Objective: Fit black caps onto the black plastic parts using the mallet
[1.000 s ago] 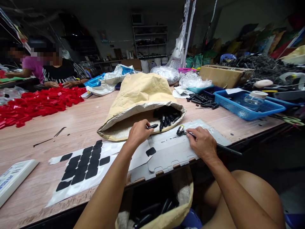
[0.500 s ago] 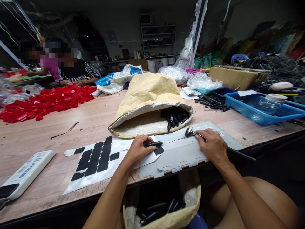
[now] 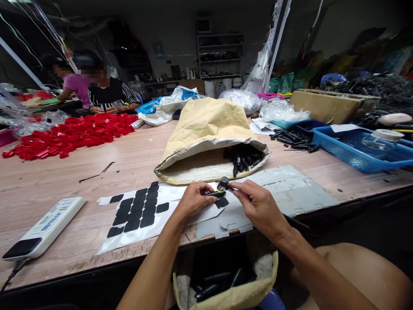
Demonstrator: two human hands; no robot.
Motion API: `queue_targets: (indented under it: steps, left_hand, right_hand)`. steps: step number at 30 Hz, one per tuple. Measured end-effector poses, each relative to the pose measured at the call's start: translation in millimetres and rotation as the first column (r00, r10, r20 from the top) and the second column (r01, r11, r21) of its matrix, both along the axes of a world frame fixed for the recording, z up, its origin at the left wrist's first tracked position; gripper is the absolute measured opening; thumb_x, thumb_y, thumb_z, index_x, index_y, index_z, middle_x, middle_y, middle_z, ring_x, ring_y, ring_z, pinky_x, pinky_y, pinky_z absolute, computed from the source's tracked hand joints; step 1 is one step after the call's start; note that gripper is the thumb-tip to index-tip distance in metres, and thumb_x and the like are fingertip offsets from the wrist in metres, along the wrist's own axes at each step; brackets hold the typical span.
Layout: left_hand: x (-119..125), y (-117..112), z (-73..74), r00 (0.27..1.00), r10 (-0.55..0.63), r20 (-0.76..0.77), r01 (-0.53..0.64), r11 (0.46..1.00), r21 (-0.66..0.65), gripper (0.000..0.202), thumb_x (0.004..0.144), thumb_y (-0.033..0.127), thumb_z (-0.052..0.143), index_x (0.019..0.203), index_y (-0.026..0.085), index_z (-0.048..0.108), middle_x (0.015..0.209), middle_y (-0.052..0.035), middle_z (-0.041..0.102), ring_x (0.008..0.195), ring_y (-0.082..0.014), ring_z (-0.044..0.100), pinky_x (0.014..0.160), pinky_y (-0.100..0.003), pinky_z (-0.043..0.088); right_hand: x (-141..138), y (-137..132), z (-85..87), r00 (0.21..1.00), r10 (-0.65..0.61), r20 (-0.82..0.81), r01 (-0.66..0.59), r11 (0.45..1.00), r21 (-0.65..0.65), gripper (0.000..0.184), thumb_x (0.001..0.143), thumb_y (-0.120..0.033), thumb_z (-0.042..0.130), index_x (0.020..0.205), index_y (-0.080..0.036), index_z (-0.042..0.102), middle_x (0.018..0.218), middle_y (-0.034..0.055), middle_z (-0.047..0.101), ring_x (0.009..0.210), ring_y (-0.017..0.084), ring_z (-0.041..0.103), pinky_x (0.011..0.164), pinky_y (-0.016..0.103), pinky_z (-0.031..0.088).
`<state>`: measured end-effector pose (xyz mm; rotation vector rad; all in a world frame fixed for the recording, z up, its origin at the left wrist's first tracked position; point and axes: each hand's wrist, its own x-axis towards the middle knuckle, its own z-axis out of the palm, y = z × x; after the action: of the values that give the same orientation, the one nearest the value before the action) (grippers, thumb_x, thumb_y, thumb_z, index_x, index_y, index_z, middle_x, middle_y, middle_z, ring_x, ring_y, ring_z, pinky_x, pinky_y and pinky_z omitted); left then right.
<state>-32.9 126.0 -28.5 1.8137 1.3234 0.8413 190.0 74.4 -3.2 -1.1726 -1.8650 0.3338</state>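
My left hand [image 3: 195, 199] is closed on a black pen-like tube [image 3: 215, 194], which lies nearly level over the work sheet. In my right hand [image 3: 258, 202] is a small hammer [image 3: 223, 184], gripped by its shaft. Its head, with a yellow-green band, is right at the tube; whether they touch I cannot tell. A black rounded square [image 3: 222, 203] lies just below the tube. To the left, a white backing sheet [image 3: 129, 237] carries several more black squares. Under my hands is a grey plastic board [image 3: 290, 189] at the table edge.
An open paper sack [image 3: 206, 120] with black tubes in its mouth lies ahead. Another sack [image 3: 235, 299] sits below the edge. Red parts [image 3: 80, 133] heap at left, near two people. A white power strip [image 3: 48, 228] and blue tray [image 3: 351, 146] flank the work area.
My right hand has swung the hammer left, from the grey board to the tube in my left hand. My left hand keeps its hold. The whole view has shifted slightly.
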Motion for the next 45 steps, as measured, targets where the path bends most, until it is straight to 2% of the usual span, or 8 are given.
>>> queue_targets:
  steps: [6, 10, 16, 23, 29, 34, 39, 45]
  left_hand:
    - [-1, -1, 1.4, 0.999, -0.010, 0.038, 0.010, 1.000, 0.003, 0.019, 0.066, 0.028, 0.081, 0.079, 0.017, 0.074, 0.077, 0.0000, 0.067, 0.074, -0.0169, 0.057, 0.068, -0.028, 0.040]
    - [0, -3, 2.9, 1.000, -0.008, 0.023, 0.008, 1.000, 0.008, 0.013, 0.066, 0.025, 0.080, 0.070, 0.016, 0.072, 0.065, 0.0032, 0.057, 0.066, -0.0139, 0.049, 0.062, -0.026, 0.035]
    - [0, -3, 3.5, 1.000, 0.009, 0.019, -0.008, 1.000, -0.026, 0.021, 0.064, 0.028, 0.080, 0.080, 0.015, 0.075, 0.076, -0.0009, 0.067, 0.073, -0.0166, 0.056, 0.066, -0.027, 0.041]
    - [1, -3, 4.0, 1.000, 0.013, 0.013, -0.012, 0.999, -0.030, 0.020, 0.066, 0.028, 0.078, 0.081, 0.015, 0.075, 0.074, -0.0004, 0.066, 0.070, -0.0158, 0.054, 0.063, -0.027, 0.039]
    - [-1, -2, 1.9, 0.998, 0.025, -0.061, -0.024, 1.000, 0.013, 0.018, 0.068, 0.029, 0.078, 0.081, 0.017, 0.075, 0.083, -0.0024, 0.070, 0.081, -0.0196, 0.059, 0.071, -0.029, 0.042]
    - [-4, -1, 0.9, 0.996, 0.017, -0.090, -0.014, 1.000, 0.024, 0.016, 0.072, 0.031, 0.077, 0.082, 0.019, 0.076, 0.087, -0.0032, 0.072, 0.089, -0.0226, 0.061, 0.077, -0.032, 0.043]
    - [-4, 0, 3.4, 0.994, 0.007, -0.107, -0.004, 1.000, 0.028, 0.018, 0.075, 0.035, 0.073, 0.083, 0.020, 0.078, 0.086, -0.0036, 0.072, 0.090, -0.0238, 0.061, 0.080, -0.034, 0.043]
    - [-3, 0, 6.3, 0.995, -0.029, -0.097, 0.032, 0.999, 0.032, 0.023, 0.080, 0.039, 0.065, 0.080, 0.020, 0.077, 0.084, -0.0041, 0.072, 0.088, -0.0235, 0.062, 0.082, -0.035, 0.043]
  right_hand:
    - [-23, -5, -7.3, 0.994, -0.085, 0.071, 0.075, 0.989, 0.128, 0.035, 0.103, -0.023, 0.047, 0.130, -0.028, 0.069, 0.098, 0.0055, 0.069, 0.088, 0.017, 0.066, 0.079, 0.028, 0.052]
    - [-24, -3, -16.0, 0.964, -0.110, 0.242, 0.093, 0.992, 0.081, 0.035, 0.101, -0.020, 0.046, 0.122, -0.029, 0.073, 0.085, 0.0033, 0.065, 0.078, 0.016, 0.063, 0.069, 0.025, 0.049]
    - [-14, -2, -5.2, 0.988, -0.144, 0.061, 0.135, 0.983, 0.122, 0.034, 0.103, -0.027, 0.047, 0.129, -0.029, 0.070, 0.096, 0.0051, 0.069, 0.087, 0.018, 0.066, 0.080, 0.029, 0.053]
    - [-10, -3, -17.3, 0.979, -0.145, 0.146, 0.135, 0.988, 0.073, 0.033, 0.103, -0.024, 0.047, 0.126, -0.026, 0.071, 0.089, 0.0036, 0.068, 0.084, 0.017, 0.066, 0.080, 0.028, 0.051]
    - [26, 8, -9.7, 0.956, -0.270, 0.118, 0.256, 0.959, 0.121, 0.030, 0.100, -0.028, 0.052, 0.122, -0.027, 0.073, 0.100, 0.0043, 0.072, 0.091, 0.020, 0.068, 0.080, 0.031, 0.050]
    - [78, 20, -29.1, 0.837, -0.450, 0.311, 0.431, 0.893, 0.132, 0.025, 0.096, -0.031, 0.056, 0.111, -0.030, 0.076, 0.096, 0.0014, 0.072, 0.083, 0.019, 0.066, 0.068, 0.031, 0.043]
    - [116, 31, -47.9, 0.798, -0.440, 0.412, 0.387, 0.898, 0.210, 0.024, 0.095, -0.029, 0.057, 0.106, -0.027, 0.078, 0.089, 0.0037, 0.070, 0.089, 0.023, 0.059, 0.080, 0.035, 0.044]
    - [120, 34, -54.5, 0.806, -0.447, 0.386, 0.417, 0.894, 0.164, 0.024, 0.095, -0.031, 0.058, 0.109, -0.028, 0.077, 0.092, 0.0032, 0.069, 0.091, 0.023, 0.059, 0.079, 0.035, 0.043]
